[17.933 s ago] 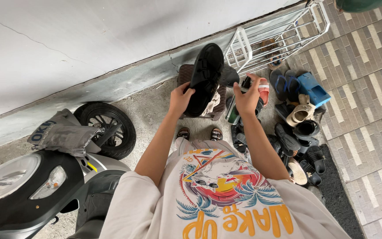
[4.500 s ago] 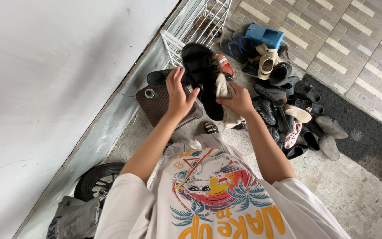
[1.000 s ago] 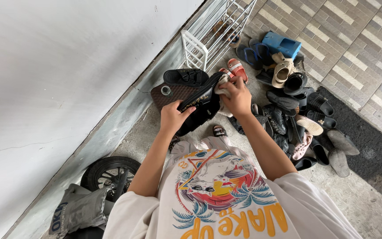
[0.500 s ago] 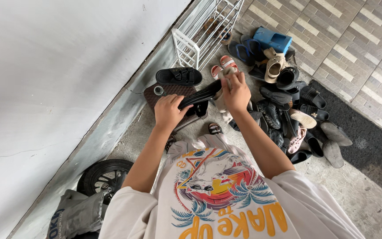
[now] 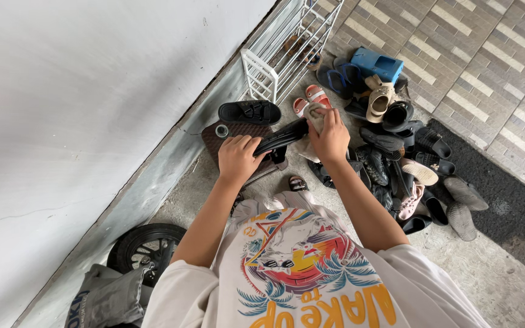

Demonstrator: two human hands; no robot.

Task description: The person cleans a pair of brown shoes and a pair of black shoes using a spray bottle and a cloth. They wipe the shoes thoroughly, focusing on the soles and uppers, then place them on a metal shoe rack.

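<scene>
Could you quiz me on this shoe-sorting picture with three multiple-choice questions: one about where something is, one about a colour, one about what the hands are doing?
1. Where does the white wire shoe rack stand?
A. against the white wall
B. on the dark doormat
C. on top of the shoe pile

2. What colour is the boxy clog at the far edge of the pile?
A. red
B. blue
C. yellow

3. What is the state of the black slide sandal between the hands?
A. lying untouched on the floor
B. held up off the floor by both hands
C. stored on the rack

Answers: 1 A, the rack sits along the wall's base. 2 B, it is plainly blue. 3 B, the left hand has a grip on one end and the right hand, which also holds a pale cloth, is on the other.
</scene>
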